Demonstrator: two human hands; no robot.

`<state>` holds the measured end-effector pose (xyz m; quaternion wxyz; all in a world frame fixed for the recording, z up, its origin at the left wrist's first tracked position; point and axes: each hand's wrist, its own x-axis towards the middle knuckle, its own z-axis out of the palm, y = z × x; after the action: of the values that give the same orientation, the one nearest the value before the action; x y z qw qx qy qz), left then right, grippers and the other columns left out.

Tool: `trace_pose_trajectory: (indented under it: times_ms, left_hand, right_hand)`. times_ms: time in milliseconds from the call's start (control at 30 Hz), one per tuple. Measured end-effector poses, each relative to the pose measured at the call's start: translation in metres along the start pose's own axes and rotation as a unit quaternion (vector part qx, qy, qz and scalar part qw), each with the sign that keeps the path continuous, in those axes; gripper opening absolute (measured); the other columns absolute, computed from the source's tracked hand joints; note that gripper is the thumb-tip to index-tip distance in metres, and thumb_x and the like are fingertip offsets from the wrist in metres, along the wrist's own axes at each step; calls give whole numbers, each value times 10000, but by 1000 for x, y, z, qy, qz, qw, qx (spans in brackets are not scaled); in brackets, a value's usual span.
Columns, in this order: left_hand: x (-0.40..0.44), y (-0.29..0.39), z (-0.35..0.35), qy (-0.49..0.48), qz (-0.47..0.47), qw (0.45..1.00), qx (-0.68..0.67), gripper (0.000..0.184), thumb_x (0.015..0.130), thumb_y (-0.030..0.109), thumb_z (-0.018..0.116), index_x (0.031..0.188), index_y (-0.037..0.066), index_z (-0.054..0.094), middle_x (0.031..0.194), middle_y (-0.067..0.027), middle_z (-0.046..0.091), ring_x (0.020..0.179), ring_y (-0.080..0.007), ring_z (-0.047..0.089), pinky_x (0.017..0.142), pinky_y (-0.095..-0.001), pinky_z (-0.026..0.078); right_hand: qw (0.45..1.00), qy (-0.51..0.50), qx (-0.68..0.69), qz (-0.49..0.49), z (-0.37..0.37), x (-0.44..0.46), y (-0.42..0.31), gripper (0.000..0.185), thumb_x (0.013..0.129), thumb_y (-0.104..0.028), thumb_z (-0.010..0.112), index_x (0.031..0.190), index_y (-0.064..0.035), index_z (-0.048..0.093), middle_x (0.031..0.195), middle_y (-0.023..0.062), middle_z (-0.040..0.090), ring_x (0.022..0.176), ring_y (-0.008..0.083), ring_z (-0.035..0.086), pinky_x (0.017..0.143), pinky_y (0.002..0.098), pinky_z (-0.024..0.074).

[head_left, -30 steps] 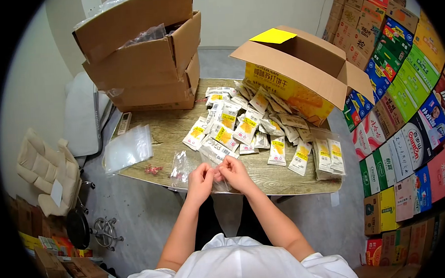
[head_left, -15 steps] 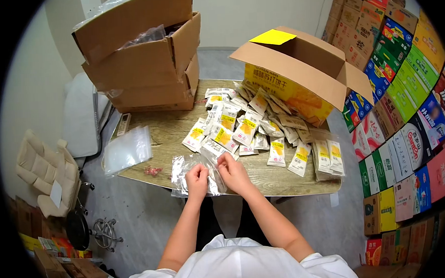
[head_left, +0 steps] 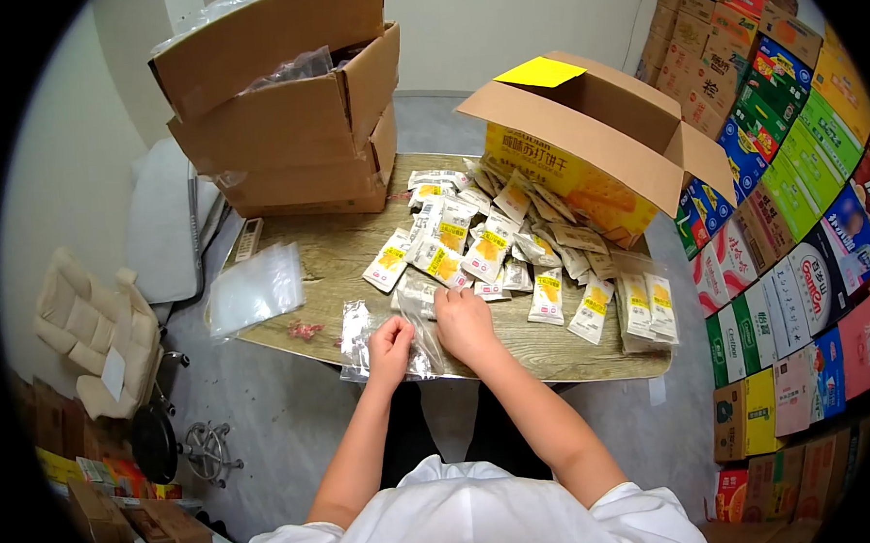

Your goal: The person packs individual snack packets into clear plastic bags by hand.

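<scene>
A clear plastic bag [head_left: 357,325] lies at the table's front edge. My left hand [head_left: 390,348] is closed in a pinch on the bag's right part. To its right, my right hand [head_left: 465,325] has curled fingers beside a cracker packet [head_left: 417,294], at the bag's upper right. What those fingers hold, if anything, is hidden. Just beyond my hands spreads a pile of white and yellow cracker packets [head_left: 489,250]. At the right end of the table, a clear bag holding several packets [head_left: 635,306] lies flat.
An open yellow cracker carton [head_left: 567,174] stands behind the pile. Brown cardboard boxes [head_left: 283,132] are stacked at the back left. Flat clear bags [head_left: 257,289] lie on the left of the table [head_left: 332,247]. Stacked cartons [head_left: 795,285] line the right wall; a beige chair [head_left: 98,335] stands left.
My right hand has moved forward and slightly right, toward the packet by the bag, and turned its back upward. The left hand keeps its pinch on the bag. The view has shifted slightly.
</scene>
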<state>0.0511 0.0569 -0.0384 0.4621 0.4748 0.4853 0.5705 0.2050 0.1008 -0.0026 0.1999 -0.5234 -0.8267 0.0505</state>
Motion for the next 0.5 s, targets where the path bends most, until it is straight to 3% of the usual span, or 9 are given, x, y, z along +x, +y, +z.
trace_pose_trajectory:
  times_ms: [67,200,300,367,500]
  left_hand:
    - [1,7,0,-12,-11,1000,-16,220,883,98,565,673,54,514,567,71,428,511,-13,359,459,-199,276]
    - [2,17,2,-4,-31,999,-18,194,856,57,505,662,66,509,557,45,435,482,-35,368,449,-198,271]
    - [1,19,4,22,-24,999,-4,201,838,46,503,637,63,511,561,40,447,487,-37,373,458,-203,281]
    - [2,19,4,48,-18,998,-38,195,828,42,505,635,63,518,566,43,457,490,-35,377,465,-204,283]
    - [2,15,4,84,9,994,-73,192,836,53,509,645,62,526,571,55,455,505,-27,380,475,-198,281]
  right_hand:
    - [996,35,-80,-35,1,-6,0,292,690,-97,631,969,-43,562,878,115,601,838,293,579,711,402,461]
    - [992,82,-75,-63,-10,-19,6,329,706,-73,605,1031,-63,554,853,115,603,838,294,577,694,404,453]
    - [991,105,-59,-57,-15,-28,12,409,689,-39,603,1092,-83,550,829,115,601,839,300,574,683,403,445]
    - [998,48,-33,-19,-24,-35,15,516,668,-6,607,1175,-68,534,901,123,609,841,308,563,730,408,444]
    - [992,119,46,6,-26,-50,27,454,684,13,597,1129,-54,541,865,139,608,817,317,577,714,416,466]
